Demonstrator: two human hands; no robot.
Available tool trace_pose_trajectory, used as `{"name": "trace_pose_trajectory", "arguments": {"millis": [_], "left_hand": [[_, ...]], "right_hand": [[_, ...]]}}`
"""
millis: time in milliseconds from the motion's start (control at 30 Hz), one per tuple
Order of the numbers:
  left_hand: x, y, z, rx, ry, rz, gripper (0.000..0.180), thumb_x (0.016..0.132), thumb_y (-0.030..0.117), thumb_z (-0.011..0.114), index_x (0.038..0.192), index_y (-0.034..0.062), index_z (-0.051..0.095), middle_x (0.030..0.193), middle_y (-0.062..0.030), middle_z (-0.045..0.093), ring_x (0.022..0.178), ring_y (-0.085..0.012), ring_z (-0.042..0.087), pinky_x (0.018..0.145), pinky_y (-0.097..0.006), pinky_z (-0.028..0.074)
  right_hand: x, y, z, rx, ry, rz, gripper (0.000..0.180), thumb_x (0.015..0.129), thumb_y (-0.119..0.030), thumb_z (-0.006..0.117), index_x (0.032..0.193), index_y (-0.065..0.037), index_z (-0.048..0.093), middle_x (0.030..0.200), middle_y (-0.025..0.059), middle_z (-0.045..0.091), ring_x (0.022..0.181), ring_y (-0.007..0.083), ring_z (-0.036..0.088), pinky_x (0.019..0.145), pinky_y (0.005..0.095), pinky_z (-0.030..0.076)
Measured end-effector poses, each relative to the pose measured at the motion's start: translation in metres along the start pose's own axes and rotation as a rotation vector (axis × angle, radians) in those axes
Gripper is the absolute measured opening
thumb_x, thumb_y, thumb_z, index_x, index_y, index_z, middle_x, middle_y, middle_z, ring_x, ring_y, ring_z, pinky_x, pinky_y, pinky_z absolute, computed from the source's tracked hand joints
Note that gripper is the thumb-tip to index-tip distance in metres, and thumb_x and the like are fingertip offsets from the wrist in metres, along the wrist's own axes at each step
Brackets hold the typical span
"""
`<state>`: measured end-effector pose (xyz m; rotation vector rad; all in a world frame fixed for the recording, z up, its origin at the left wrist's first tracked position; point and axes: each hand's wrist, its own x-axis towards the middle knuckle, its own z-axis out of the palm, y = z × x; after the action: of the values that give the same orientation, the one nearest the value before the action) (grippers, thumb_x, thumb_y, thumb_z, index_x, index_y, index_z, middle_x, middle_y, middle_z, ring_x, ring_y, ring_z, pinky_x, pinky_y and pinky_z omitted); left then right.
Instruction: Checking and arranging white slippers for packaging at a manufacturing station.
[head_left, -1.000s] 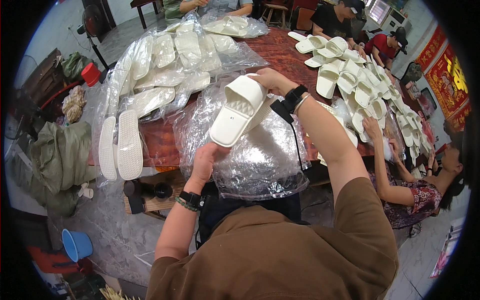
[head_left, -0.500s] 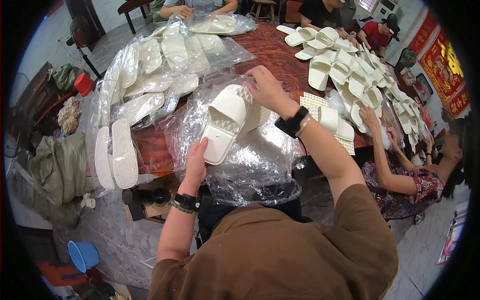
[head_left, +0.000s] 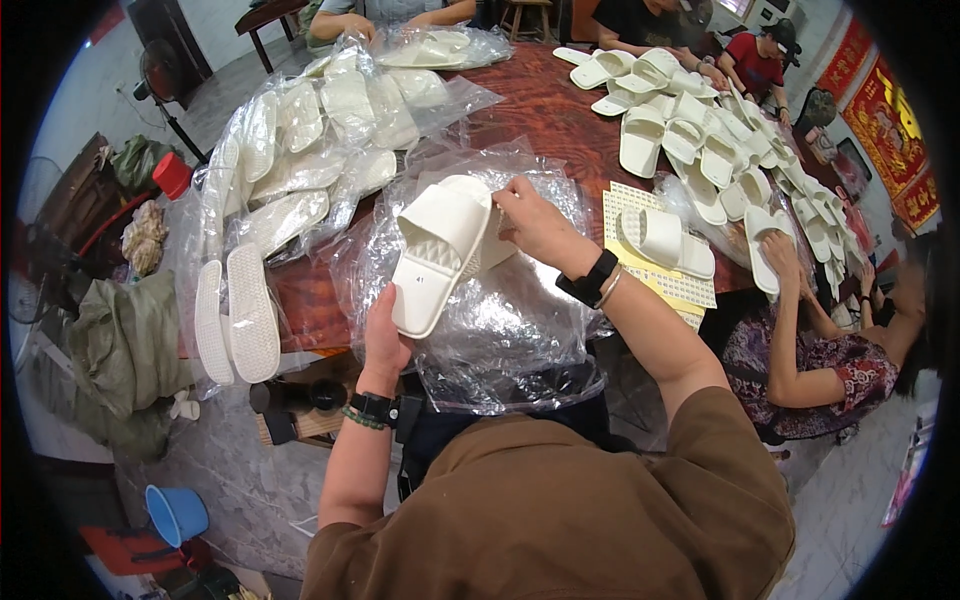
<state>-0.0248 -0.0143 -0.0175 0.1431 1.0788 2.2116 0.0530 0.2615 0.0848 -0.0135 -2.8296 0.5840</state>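
Note:
Upright and tilted in front of me is a cream-white slide slipper [head_left: 420,280], its quilted insole bearing a small printed mark. My left hand [head_left: 386,335] is closed on its heel end. Fingers bent and together, my right hand [head_left: 540,225] is at the slipper's upper right edge; what they pinch is hidden. Part of another pale slipper [head_left: 490,255] shows behind the first one. Beneath both hands, clear plastic bags [head_left: 510,330] lie crumpled over the table's front edge. A single slipper [head_left: 660,240] rests on yellow sticker sheets [head_left: 690,300] to the right.
Bagged slippers [head_left: 300,150] are heaped at the left of the red-brown table [head_left: 540,95]. Loose slippers [head_left: 690,120] cover its right side. A co-worker's hand [head_left: 780,255] touches a slipper there, and other people sit at the far side. A blue bucket [head_left: 177,513] stands on the floor.
My right hand has come down and closed in at the slipper's edge. The slipper has shifted slightly left. At the right, the co-worker's hand has moved onto a slipper nearer the edge.

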Motion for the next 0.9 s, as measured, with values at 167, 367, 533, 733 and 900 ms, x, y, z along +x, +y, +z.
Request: {"name": "trace_pose_trajectory", "arguments": {"millis": [167, 367, 533, 733, 900], "left_hand": [[-0.007, -0.005, -0.024, 0.176, -0.098, -0.042, 0.039, 0.105, 0.027, 0.049, 0.125, -0.0054, 0.057, 0.114, -0.0121, 0.067, 0.101, -0.0208, 0.066, 0.088, -0.034, 0.054], [-0.013, -0.004, 0.011, 0.909, -0.233, 0.214, 0.033, 0.100, 0.027, 0.061, 0.099, -0.0042, 0.070, 0.080, -0.0025, 0.067, 0.078, -0.0084, 0.059, 0.070, -0.027, 0.048], [-0.018, 0.002, 0.036, 1.008, -0.236, 0.246, 0.034, 0.100, 0.027, 0.060, 0.093, -0.0039, 0.070, 0.075, -0.0046, 0.065, 0.073, -0.0101, 0.059, 0.067, -0.029, 0.049], [-0.016, -0.005, 0.023, 1.010, -0.203, 0.237, 0.040, 0.102, 0.029, 0.054, 0.084, -0.0032, 0.070, 0.072, -0.0108, 0.066, 0.070, -0.0140, 0.063, 0.065, -0.030, 0.049], [-0.025, -0.007, 0.054, 1.293, 0.045, 0.661, 0.028, 0.092, 0.022, 0.070, 0.072, 0.0028, 0.068, 0.065, -0.0118, 0.064, 0.058, -0.0300, 0.062, 0.057, -0.036, 0.049]], "right_hand": [[-0.006, 0.024, 0.013, 0.185, 0.303, -0.251, 0.037, 0.081, -0.004, 0.074, 0.114, -0.002, 0.059, 0.111, 0.0141, 0.057, 0.104, 0.0291, 0.061, 0.085, 0.0331, 0.051], [-0.053, 0.056, 0.028, 0.636, 0.310, 0.187, 0.023, 0.096, -0.012, 0.061, 0.116, 0.000, 0.061, 0.118, 0.0134, 0.062, 0.107, 0.0246, 0.063, 0.094, 0.0342, 0.051], [-0.099, 0.042, -0.009, 1.705, 0.138, 0.825, 0.050, 0.099, -0.019, 0.062, 0.140, 0.002, 0.043, 0.120, 0.0130, 0.062, 0.097, 0.0179, 0.063, 0.079, 0.0302, 0.053], [-0.105, 0.047, 0.012, 0.930, 0.063, 0.556, 0.047, 0.093, -0.018, 0.071, 0.132, 0.003, 0.055, 0.108, 0.0105, 0.067, 0.091, 0.0130, 0.064, 0.078, 0.0258, 0.052], [-0.106, 0.061, -0.006, 0.776, 0.106, 0.562, 0.028, 0.095, -0.015, 0.066, 0.117, 0.003, 0.066, 0.098, 0.0053, 0.071, 0.088, 0.0115, 0.064, 0.078, 0.0264, 0.052]]}}
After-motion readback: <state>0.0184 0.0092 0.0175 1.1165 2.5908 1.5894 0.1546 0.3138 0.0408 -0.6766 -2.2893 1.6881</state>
